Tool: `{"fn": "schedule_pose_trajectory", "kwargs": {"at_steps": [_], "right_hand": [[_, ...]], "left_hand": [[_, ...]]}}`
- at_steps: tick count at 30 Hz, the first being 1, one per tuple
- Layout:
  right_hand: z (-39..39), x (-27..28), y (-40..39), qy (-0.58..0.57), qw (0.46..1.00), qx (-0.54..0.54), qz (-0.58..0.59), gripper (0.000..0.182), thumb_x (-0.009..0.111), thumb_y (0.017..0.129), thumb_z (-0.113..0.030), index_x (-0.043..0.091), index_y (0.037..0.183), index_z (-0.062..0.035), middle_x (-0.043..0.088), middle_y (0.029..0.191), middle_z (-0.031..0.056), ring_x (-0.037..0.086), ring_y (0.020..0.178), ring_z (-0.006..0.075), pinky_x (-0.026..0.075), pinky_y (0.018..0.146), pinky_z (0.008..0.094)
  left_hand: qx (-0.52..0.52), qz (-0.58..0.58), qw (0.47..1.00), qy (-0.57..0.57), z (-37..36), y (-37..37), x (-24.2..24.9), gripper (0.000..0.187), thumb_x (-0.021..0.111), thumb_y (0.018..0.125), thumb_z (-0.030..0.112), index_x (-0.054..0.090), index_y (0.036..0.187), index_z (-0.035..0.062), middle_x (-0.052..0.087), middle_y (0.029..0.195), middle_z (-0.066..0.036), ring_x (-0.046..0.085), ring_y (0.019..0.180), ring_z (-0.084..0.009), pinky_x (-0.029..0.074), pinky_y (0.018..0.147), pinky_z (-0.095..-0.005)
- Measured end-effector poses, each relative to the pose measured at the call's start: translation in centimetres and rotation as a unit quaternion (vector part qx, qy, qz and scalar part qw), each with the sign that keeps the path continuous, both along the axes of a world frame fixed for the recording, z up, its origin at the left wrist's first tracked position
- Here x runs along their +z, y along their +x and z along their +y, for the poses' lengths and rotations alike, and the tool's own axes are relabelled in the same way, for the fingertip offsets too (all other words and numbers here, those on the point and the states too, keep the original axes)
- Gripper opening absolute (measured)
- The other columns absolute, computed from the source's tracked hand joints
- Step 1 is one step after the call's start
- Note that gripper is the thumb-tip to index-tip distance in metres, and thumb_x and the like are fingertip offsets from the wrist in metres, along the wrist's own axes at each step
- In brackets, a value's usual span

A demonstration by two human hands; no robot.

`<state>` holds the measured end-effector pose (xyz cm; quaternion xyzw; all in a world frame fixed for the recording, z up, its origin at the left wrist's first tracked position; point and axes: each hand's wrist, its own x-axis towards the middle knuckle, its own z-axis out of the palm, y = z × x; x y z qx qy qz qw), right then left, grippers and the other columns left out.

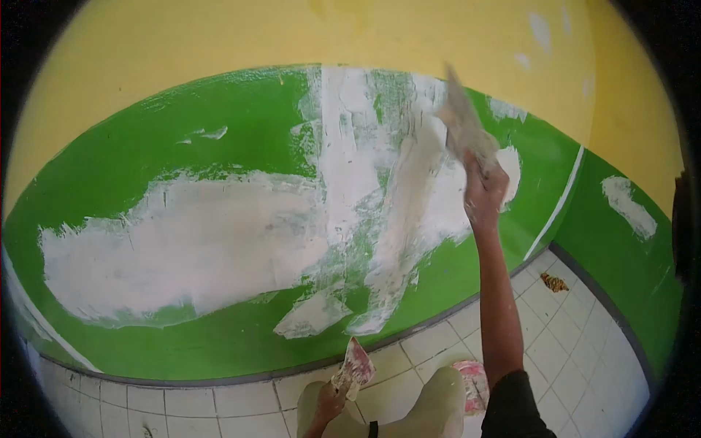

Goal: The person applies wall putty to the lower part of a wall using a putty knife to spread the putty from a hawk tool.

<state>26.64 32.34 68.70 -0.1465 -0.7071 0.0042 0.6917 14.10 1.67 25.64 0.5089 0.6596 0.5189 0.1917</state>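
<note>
My right hand (486,188) is raised at the wall (226,139) and wrapped round a putty knife (461,120), blurred by motion, its blade pointing up over the edge of the white putty. Low down, beside my knee, my left hand (328,403) is closed on a smaller putty knife (355,365) with a reddish blade smeared with white. White putty (197,237) spreads across the green part of the wall in a broad patch at left. Rougher upright streaks run through the middle, and one long fresh-looking band (403,219) slants down below my right hand.
Yellow paint (204,44) covers the upper wall. A red and white putty-smeared container (473,383) stands on the tiled floor (434,336) beside my knee. A small brownish object (554,282) lies near the corner. The side wall carries another white patch (629,208).
</note>
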Motion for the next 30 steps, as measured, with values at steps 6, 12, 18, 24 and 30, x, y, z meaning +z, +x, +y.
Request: {"fn": "schedule_pose_trajectory", "kwargs": {"at_steps": [6,12,18,24,30], "right_hand": [[0.9,3.9,-4.8,0.266,0.934,-0.1,-0.216,0.055,0.057,0.069,0.01,0.059,0.122,-0.0051,0.061,0.119,0.0146,0.056,0.115,0.0317,0.043,0.1,0.0421],[1.7,-4.5,-4.1,0.203,0.937,-0.062,-0.278,0.062,0.063,0.064,0.003,0.056,0.125,-0.0039,0.057,0.127,0.0146,0.047,0.127,0.0314,0.034,0.108,0.0485],[0.5,-16.2,1.4,0.089,0.926,-0.025,-0.365,0.054,0.069,0.07,-0.001,0.059,0.123,-0.0058,0.059,0.125,0.0152,0.049,0.126,0.0314,0.034,0.11,0.0459],[-3.0,-8.8,4.0,-0.228,0.961,-0.055,-0.147,0.029,0.062,0.082,-0.004,0.064,0.111,0.0023,0.064,0.099,0.0258,0.063,0.09,0.0309,0.049,0.078,0.0369],[-0.9,3.4,-2.3,0.111,0.989,-0.036,-0.092,0.047,0.051,0.074,0.009,0.063,0.117,-0.0035,0.066,0.105,0.0199,0.063,0.101,0.0348,0.049,0.088,0.0358]], "left_hand": [[0.006,-0.112,0.993,-0.021,-0.7,-0.1,2.1,0.031,0.057,0.093,0.032,0.062,0.094,0.0016,0.06,0.07,-0.004,0.055,0.063,-0.0187,0.041,0.056,-0.0395],[0.02,-0.113,0.991,-0.066,0.3,-0.6,0.9,0.03,0.058,0.093,0.03,0.064,0.095,0.0003,0.063,0.074,-0.01,0.059,0.068,-0.0241,0.043,0.064,-0.042],[-0.022,-0.244,0.969,-0.042,1.2,0.3,8.6,0.029,0.057,0.094,0.025,0.063,0.103,-0.002,0.066,0.087,-0.008,0.061,0.079,-0.0163,0.047,0.071,-0.0361],[-0.036,-0.358,0.933,0.017,0.4,0.4,8.3,0.027,0.056,0.095,0.017,0.059,0.113,-0.0024,0.066,0.102,-0.007,0.06,0.089,-0.0133,0.049,0.079,-0.0314],[-0.007,-0.454,0.891,-0.01,-2.1,0.0,9.1,0.031,0.058,0.093,0.016,0.055,0.119,-0.0019,0.065,0.106,-0.01,0.065,0.091,-0.0195,0.057,0.076,-0.0372]]}}
